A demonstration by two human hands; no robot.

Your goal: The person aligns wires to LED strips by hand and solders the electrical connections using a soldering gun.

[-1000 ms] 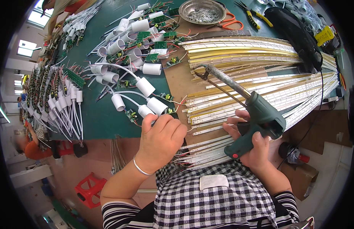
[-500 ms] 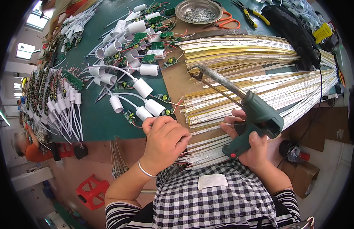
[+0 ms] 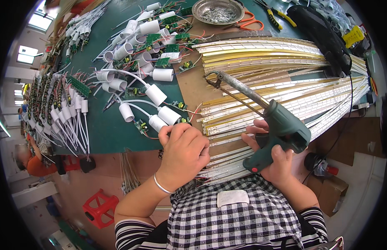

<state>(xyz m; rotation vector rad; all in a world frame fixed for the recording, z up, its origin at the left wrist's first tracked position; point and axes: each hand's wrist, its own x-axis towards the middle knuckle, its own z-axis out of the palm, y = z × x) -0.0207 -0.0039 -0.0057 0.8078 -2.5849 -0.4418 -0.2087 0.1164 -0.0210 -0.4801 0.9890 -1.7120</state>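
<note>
My right hand (image 3: 277,162) grips a dark green soldering gun (image 3: 287,123) by its handle. The gun's metal barrel points up and left, its bent tip above the LED strips. Beside the strip ends, my left hand (image 3: 183,152) is closed with its fingers curled; what they hold, if anything, is hidden. Long white and yellow LED strips (image 3: 243,110) lie side by side under the gun. Just beyond my left hand are white lamp caps (image 3: 168,116) with cables, and a small green driver board (image 3: 141,126) whose red wire runs toward my fingers.
A metal bowl (image 3: 197,18) of scraps stands at the back, beside orange-handled scissors (image 3: 254,23) and yellow-handled pliers (image 3: 273,18). A black mesh sleeve (image 3: 316,31) lies across the strips. More caps and boards (image 3: 62,106) lie leftward. A red stool (image 3: 101,208) stands on the floor.
My left hand has shifted slightly to the right, and its fingers are curled in more. The soldering gun in my right hand has hardly moved.
</note>
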